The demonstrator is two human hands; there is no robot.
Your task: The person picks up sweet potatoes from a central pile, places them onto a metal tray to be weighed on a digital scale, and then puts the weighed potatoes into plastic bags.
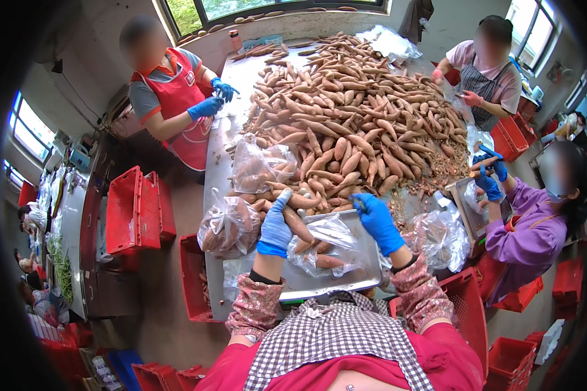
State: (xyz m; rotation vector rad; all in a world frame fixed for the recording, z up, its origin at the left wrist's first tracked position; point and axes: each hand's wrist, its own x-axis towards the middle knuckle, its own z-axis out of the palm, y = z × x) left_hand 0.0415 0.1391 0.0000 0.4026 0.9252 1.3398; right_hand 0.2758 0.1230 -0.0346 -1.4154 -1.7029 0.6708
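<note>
My left hand [276,228], in a blue-and-white glove, grips sweet potatoes [296,224] above the near left part of a metal tray [372,273]. One points down toward an open clear plastic bag [345,244], which lies in the tray with several sweet potatoes inside. At the tray's far right corner is my right hand [380,226], in a blue glove with curled fingers. A small dark thing shows at its fingertips, too unclear to name. Just beyond both hands rises a large heap of sweet potatoes [342,117] on the metal table [225,171].
Filled plastic bags [232,225] stand left of the tray, and another bag [433,239] lies right. A co-worker in purple [528,234] holds sweet potatoes over a second tray [462,195]. Two more people stand across the table. Red crates [191,273] flank the table.
</note>
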